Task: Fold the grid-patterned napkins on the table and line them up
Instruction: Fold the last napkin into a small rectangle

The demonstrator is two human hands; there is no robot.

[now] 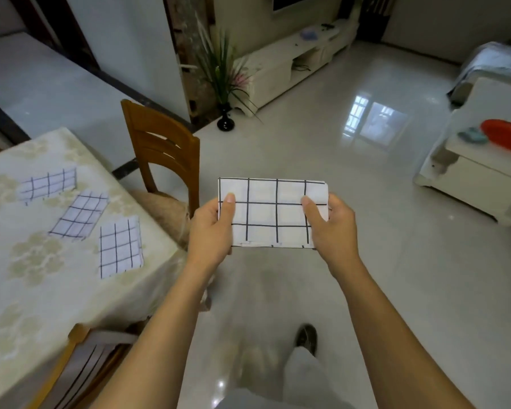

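A glossy pale tiled floor (pixel 351 178) fills most of the view and mirrors a window. At the left stands the tabletop (pixel 27 296) under a cream cloth with a faded flower pattern; the left edge of the picture cuts it off. A long white low cabinet (pixel 289 60) runs along the far wall, and the small things on it are too small to make out. White furniture (pixel 469 178) stands at the right, partly out of view.

A wooden chair (pixel 163 146) stands at the far corner of the tabletop, between it and the open floor. A second wooden chair (pixel 68 367) is at the near side, and the bottom edge cuts it off.

The folded grid-patterned napkin (pixel 272 214) is held in the air above the floor, right of the tabletop and apart from it, with its long side level. Three more folded napkins lie on the cloth in a loose diagonal row, none touching: the far napkin (pixel 48 184), the middle napkin (pixel 80 215) and the near napkin (pixel 120 246), each turned at a different angle.

The left hand (pixel 210 231) grips the held napkin's left end, thumb on top. The right hand (pixel 334 228) grips the right end the same way. The fingers under the cloth are hidden.

A plant in a black vase (pixel 225 121) stands on the floor beyond the chair. A red plate (pixel 505 137) lies on the white furniture, clipped by the right edge. A dark shoe (pixel 306 339) shows below, and the leg above it is blurred.
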